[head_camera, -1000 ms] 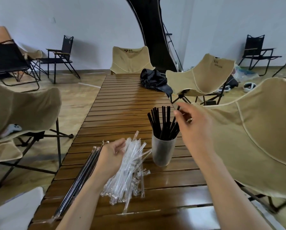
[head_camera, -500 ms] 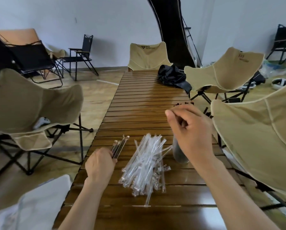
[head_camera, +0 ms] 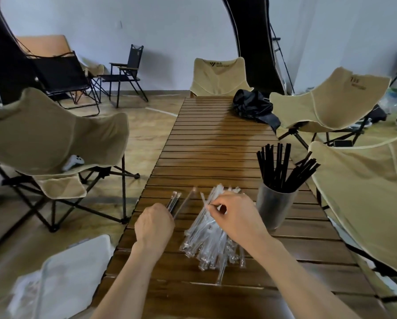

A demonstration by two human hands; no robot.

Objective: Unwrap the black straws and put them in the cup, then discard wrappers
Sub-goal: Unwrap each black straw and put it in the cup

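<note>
A grey cup (head_camera: 273, 212) stands on the slatted wooden table (head_camera: 216, 143), right of centre, with several black straws (head_camera: 280, 166) fanned out in it. A pile of clear empty wrappers (head_camera: 209, 242) lies left of the cup. My right hand (head_camera: 239, 217) hovers over the pile's far end and pinches a clear wrapper (head_camera: 203, 199) between thumb and fingers. My left hand (head_camera: 155, 224) is curled round a few wrapped straws (head_camera: 173, 202), whose sealed ends stick out beyond my knuckles. The rest of those straws is hidden under my hand.
Beige folding chairs stand close on the left (head_camera: 50, 139) and right (head_camera: 365, 194) of the table. A black bag (head_camera: 252, 107) lies at the table's far right. A white sheet-like thing (head_camera: 61, 279) sits low at the left, off the table.
My right hand has come down from above the cup to the wrapper pile, and the cup with its straws shows again. My left hand stays on the wrapped straws.
</note>
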